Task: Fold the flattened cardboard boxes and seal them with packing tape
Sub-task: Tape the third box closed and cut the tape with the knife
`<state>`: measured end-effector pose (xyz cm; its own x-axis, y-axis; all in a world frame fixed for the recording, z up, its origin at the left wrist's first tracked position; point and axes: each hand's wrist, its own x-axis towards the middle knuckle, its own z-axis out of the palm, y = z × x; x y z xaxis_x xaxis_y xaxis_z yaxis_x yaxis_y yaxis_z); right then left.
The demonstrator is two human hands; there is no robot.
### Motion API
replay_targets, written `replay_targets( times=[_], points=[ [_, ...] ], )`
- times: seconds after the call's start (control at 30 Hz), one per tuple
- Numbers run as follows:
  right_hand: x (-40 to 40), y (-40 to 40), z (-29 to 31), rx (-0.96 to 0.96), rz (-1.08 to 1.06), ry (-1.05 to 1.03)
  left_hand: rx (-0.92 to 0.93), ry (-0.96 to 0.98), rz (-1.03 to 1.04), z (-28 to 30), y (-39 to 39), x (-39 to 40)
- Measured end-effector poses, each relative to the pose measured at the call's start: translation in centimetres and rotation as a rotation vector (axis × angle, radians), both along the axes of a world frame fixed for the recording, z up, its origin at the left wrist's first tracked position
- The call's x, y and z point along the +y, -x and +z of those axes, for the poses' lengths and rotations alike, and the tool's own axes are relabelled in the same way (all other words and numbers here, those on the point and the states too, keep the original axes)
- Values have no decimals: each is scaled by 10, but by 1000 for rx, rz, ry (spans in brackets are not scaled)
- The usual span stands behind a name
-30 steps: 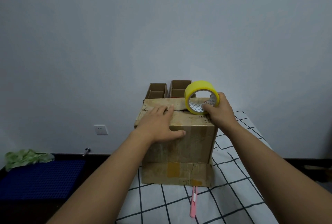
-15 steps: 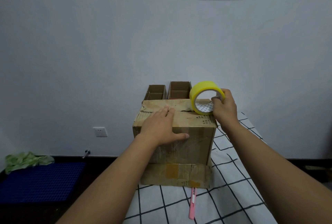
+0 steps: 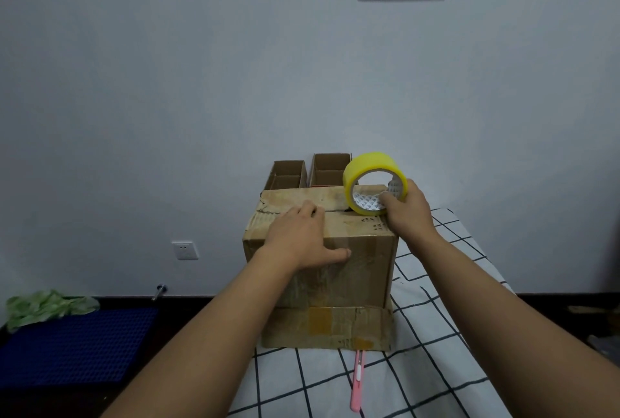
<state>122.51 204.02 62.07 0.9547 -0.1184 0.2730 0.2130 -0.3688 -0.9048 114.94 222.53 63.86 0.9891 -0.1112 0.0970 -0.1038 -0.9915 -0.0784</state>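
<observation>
— What do we have, biggest first?
— Our cardboard box [image 3: 352,270] stands on the checked cloth [image 3: 436,350], its top flaps folded shut. Two small open boxes [image 3: 312,169] stand behind it.
— And our hands?
— Our left hand [image 3: 302,240] lies flat on the box top, fingers straight. Our right hand [image 3: 407,213] grips the yellow tape roll [image 3: 372,171], which stands on edge at the seam.
— Smallest?
— A pink knife [image 3: 356,380] lies before the box.
</observation>
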Motion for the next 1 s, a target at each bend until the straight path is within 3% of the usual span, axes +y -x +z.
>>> replay_targets(
  times=[0.27, 0.5, 0.7, 1.0],
  points=[
    [-1, 1, -1, -11, 16, 54, -86, -47, -71, -8, -4, -17],
    [-3, -3, 0, 24, 61, 126, -101, 43, -59, -13, -6, -22],
    [-15, -12, 5, 47, -120, -382, -71, 88, -18, -12, -6, -25],
    [-14, -6, -14, 127, 34, -273, -56, 20, -39, -8, -10, -28]
  ],
)
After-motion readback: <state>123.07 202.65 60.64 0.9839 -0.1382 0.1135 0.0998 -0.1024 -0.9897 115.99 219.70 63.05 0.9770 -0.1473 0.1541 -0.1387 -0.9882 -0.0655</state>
